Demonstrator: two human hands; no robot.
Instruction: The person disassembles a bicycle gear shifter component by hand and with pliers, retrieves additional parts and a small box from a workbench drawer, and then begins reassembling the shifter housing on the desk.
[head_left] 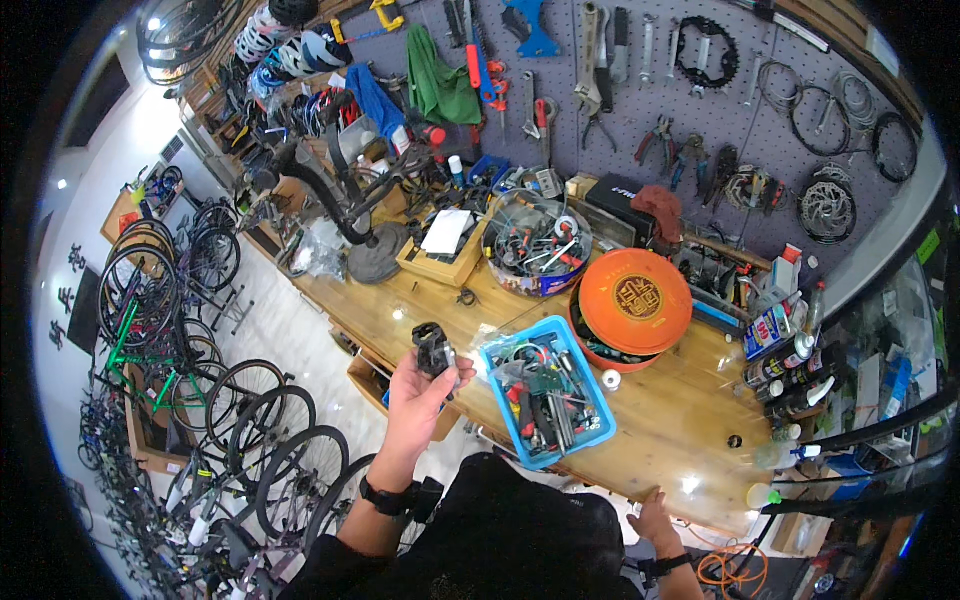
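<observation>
My left hand (420,385) is raised over the workbench's front edge, thumb and fingers closed round a small blocky black part (433,347). Its exact kind is not clear from here. A light blue plastic basket (606,425) of hand tools and loose pieces sits on the bench, just right of that hand. My right hand (655,522) rests at the bench's near edge farther right, fingers stretched out and nothing visible in them.
Behind the basket stands a round container with an orange lid (635,300), beside a clear tub (538,245) of small parts. Spray cans (785,365) line the bench's right end. Tools hang on a pegboard (640,100). Bicycles (260,410) crowd the floor at left.
</observation>
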